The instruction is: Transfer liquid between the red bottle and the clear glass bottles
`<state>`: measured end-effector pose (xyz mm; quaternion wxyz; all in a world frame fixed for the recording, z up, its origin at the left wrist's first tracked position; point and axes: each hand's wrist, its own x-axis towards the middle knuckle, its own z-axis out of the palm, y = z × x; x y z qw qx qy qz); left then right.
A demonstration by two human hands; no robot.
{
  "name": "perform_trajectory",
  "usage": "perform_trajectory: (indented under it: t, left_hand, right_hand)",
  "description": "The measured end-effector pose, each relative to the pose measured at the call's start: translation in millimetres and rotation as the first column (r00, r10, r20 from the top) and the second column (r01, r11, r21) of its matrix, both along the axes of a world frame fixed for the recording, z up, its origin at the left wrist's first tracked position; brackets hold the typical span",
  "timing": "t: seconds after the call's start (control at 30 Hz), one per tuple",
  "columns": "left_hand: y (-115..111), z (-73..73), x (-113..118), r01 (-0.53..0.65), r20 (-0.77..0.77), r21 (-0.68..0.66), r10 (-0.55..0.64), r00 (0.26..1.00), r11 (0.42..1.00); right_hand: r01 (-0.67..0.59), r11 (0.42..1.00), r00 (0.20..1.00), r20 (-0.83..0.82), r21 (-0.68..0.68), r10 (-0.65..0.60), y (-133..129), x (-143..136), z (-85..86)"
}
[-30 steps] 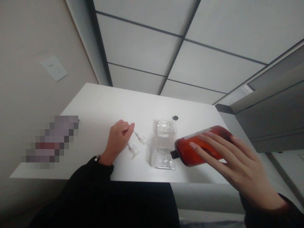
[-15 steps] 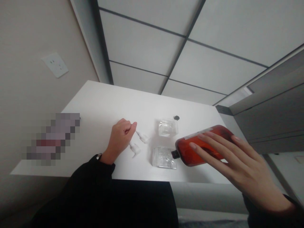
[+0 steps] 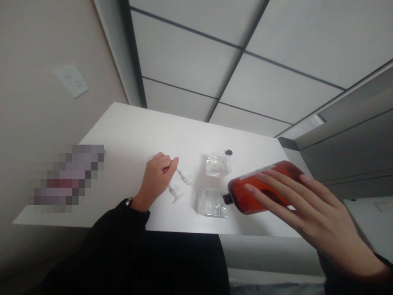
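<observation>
My right hand (image 3: 325, 215) grips an amber bottle (image 3: 260, 192), its fingers laid along the side. The bottle is tilted nearly flat, its dark neck pointing left at the nearer clear square container (image 3: 211, 209). A stream of liquid cannot be made out. Another clear square container (image 3: 217, 166) stands just beyond. My left hand (image 3: 159, 174) is closed in a fist at the table's middle. Beside it lie a white pump head (image 3: 175, 192) and a second white pump head (image 3: 184, 177); their stems run behind the fist. Whether the fist holds them is hidden.
The white table (image 3: 172, 127) bears everything. A small dark round cap (image 3: 229, 152) lies past the far container. At the left edge is a blurred-out, pixelated object (image 3: 67, 176). A wall socket (image 3: 72, 81) sits above left, and a panelled wall (image 3: 190, 49) rises behind.
Almost nothing differs. The view has shifted very slightly; both hands and the tilted bottle keep the same places.
</observation>
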<state>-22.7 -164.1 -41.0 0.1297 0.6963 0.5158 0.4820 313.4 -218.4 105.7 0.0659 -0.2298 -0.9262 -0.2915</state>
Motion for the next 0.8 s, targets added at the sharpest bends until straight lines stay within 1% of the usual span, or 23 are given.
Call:
perform_trajectory:
  t: [0.47,0.57,0.8]
  left_hand:
    - [0.1,-1.0,1.8,0.002,0.024,0.010,-0.002,1.000,1.000]
    - [0.2,-2.0,1.6,0.001,0.027,0.009,-0.001,1.000,1.000]
    - [0.2,-1.9,1.7,-0.001,0.018,0.002,0.001,1.000,1.000]
  right_hand:
    - [-0.022,1.000,1.000,0.018,-0.002,0.022,0.6,-6.9,7.1]
    - [-0.013,1.000,1.000,0.017,-0.013,0.014,0.2,-7.4,5.3]
    - [0.033,0.998,0.999,-0.018,-0.053,-0.034,-3.2,0.6,-5.1]
